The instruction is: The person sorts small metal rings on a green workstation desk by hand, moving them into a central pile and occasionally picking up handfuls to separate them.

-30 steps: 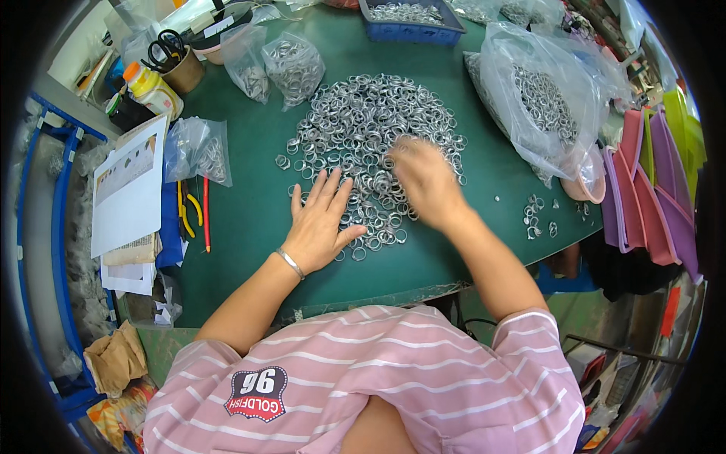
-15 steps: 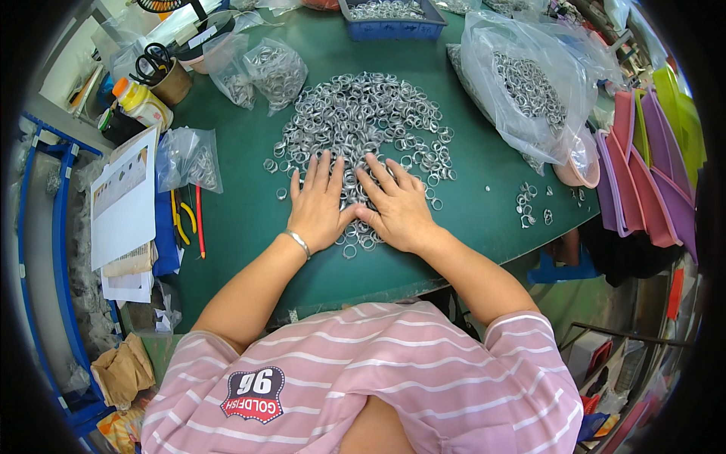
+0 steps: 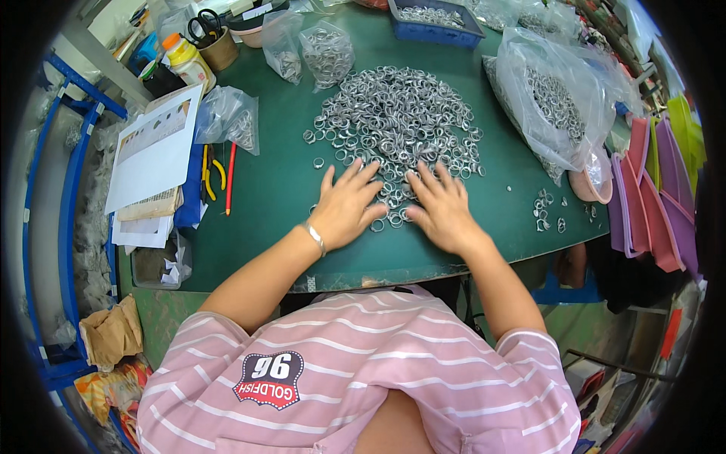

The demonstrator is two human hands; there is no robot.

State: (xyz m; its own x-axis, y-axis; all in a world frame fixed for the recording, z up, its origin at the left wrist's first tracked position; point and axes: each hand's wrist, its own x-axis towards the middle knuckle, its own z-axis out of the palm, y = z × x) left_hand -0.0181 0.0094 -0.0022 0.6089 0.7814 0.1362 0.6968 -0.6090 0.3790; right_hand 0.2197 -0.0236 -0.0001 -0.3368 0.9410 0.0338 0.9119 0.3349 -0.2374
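A heap of silver-coloured metal rings (image 3: 401, 106) is spread on the green tabletop (image 3: 272, 189). My left hand (image 3: 346, 203) lies at the near left edge of the heap, palm down with its fingers apart. On the near right side, my right hand (image 3: 445, 209) rests the same way, fingers spread, their tips touching rings. Between the two thumbs a narrow strip of loose rings shows. Neither hand grips anything. What lies under the palms is hidden. One ring (image 3: 318, 163) sits alone to the left of the heap.
On the right are a large clear bag of rings (image 3: 556, 102), a pink bowl (image 3: 591, 186), a few loose rings (image 3: 543, 208) and coloured plastic bins (image 3: 654, 197). A blue tray (image 3: 439, 29) stands at the back. To the left lie yellow-handled pliers (image 3: 214, 178), a red pencil-like tool (image 3: 231, 178), papers (image 3: 155, 144) and bagged rings (image 3: 327, 57).
My hands have moved apart, opening a gap between the thumbs. The view has shifted, so the table appears farther right.
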